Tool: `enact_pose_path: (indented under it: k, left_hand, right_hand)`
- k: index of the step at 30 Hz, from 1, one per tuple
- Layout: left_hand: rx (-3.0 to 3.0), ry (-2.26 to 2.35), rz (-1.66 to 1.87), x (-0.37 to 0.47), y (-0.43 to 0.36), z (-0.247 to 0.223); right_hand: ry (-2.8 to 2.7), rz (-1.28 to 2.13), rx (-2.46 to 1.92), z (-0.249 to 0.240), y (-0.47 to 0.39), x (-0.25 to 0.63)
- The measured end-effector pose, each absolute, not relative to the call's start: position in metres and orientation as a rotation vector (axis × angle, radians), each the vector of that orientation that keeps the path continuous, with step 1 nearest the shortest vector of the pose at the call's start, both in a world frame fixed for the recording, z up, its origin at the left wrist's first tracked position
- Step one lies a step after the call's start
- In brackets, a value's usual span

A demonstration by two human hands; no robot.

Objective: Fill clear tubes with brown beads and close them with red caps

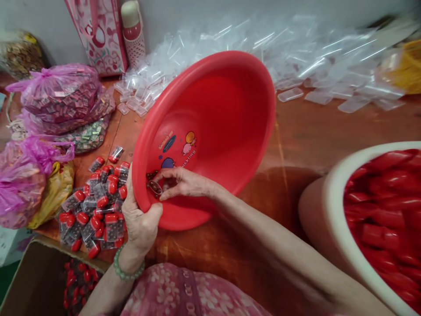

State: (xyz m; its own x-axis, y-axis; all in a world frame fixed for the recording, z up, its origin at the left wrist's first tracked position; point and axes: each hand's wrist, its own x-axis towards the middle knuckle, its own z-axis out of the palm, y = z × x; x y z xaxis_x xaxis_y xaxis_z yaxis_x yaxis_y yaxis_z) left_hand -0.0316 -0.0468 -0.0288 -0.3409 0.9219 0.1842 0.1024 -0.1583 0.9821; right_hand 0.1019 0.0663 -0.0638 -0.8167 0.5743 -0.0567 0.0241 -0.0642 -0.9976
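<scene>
A red plastic basin (226, 118) with cartoon ducklings printed inside is tilted up on its side. My left hand (140, 219) is closed around its near left rim, thumb over the edge, a green bead bracelet on the wrist. Inside the basin, my right hand (179, 182) pinches a small clear plastic case (155, 188) at the low left wall. A few small dark brown pieces (151, 174) lie beside it. Left of the basin sits a pile of clear cases with red caps (98, 204), filled with dark bits.
A cream bucket (329, 206) of red caps (384, 219) stands at right. Loose clear cases (289, 94) are heaped along the wall. Pink bags of small pieces (62, 94) lie at left, near a thermos (134, 39). A cardboard box (29, 272) with capped cases is below the table.
</scene>
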Motion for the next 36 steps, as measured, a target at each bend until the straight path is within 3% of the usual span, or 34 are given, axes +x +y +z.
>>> enact_pose_path:
  k: [8,16,24,36]
  left_hand:
    - [0.952,1.337,1.637,-0.030,-0.041,-0.026]
    - [0.697,1.308,1.616,-0.033,-0.015,-0.020]
    - [0.726,1.250,1.582,-0.042,0.018,-0.019]
    - [0.803,1.267,1.559,-0.045,0.026,-0.024]
  right_hand:
    - [-1.680,2.005,-0.697,-0.065,0.062,0.109]
    - [-1.730,1.836,-0.800,-0.054,0.062,0.128]
    - [-1.606,1.880,-0.772,-0.049,0.068,0.134]
    - [-1.970,1.577,-1.109,-0.062,0.074,0.136]
